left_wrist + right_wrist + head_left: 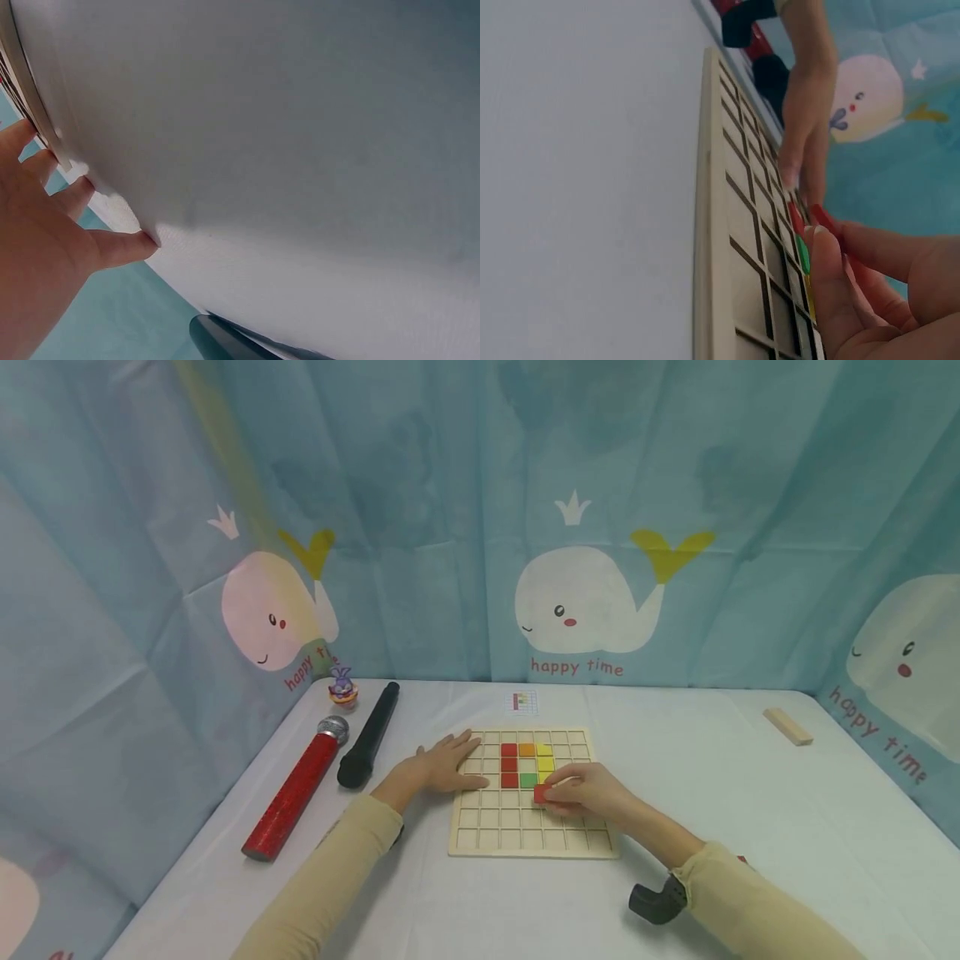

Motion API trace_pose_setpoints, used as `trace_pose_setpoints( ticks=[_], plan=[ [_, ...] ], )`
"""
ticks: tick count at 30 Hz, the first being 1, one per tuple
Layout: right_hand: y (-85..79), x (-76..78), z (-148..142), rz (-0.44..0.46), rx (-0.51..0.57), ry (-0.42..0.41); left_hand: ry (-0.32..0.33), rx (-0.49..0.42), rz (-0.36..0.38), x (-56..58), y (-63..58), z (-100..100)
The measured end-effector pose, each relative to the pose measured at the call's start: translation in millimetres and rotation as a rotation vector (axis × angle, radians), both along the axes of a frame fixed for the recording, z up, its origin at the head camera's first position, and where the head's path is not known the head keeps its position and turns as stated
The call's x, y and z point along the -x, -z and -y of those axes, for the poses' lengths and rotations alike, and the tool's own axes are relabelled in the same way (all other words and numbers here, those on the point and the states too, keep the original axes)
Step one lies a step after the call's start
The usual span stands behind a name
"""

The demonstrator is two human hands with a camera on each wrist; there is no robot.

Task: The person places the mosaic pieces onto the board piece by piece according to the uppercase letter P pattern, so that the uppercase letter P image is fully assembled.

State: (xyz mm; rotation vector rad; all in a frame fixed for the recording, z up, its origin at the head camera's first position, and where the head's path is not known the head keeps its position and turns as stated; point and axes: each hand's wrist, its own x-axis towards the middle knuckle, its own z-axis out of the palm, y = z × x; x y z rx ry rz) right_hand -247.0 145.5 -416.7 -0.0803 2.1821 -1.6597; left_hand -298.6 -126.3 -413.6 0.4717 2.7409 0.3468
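A wooden grid board [480, 841] lies on the white table in front of me. On it sit a column of red tiles [509, 765], an orange tile [527, 750], a green tile [528, 780] and a column of yellow tiles [545, 765], its lower end partly hidden by fingers. My left hand [441, 767] rests at the board's left edge with its fingers spread; the left wrist view shows that hand [45, 217] too. Between thumb and fingers, my right hand [588, 789] pinches a red tile [540, 793] just below the green and yellow ones. From the right wrist, this pinched tile [825, 219] appears close over the board.
To the left lie a red microphone [292, 797] and a black microphone [367, 739]. Behind them stands a small purple toy [342, 687]. A card with a coloured grid pattern [521, 702] lies beyond the board. At far right is a wooden block [787, 727]; a black curved object [656, 902] is beside my right forearm.
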Motion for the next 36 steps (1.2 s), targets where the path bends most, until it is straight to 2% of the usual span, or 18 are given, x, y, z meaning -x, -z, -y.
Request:
trace_pose_setpoints(
  ticks=[6,13,23,36],
  plan=[
    [2.8,0.7,14.0,-0.005,0.010,-0.017,-0.001,0.000,0.003,2.1,0.7,0.7],
    [5.1,2.3,24.6,0.004,0.035,0.015,-0.005,0.001,0.000,2.7,1.7,-0.2],
    [7.0,2.4,38.3,0.007,0.061,0.013,-0.013,0.018,0.011,1.1,-1.3,-2.1],
    [8.4,1.7,49.3,-0.015,0.006,0.043,-0.005,0.003,0.004,2.2,1.6,-1.0]
  ],
)
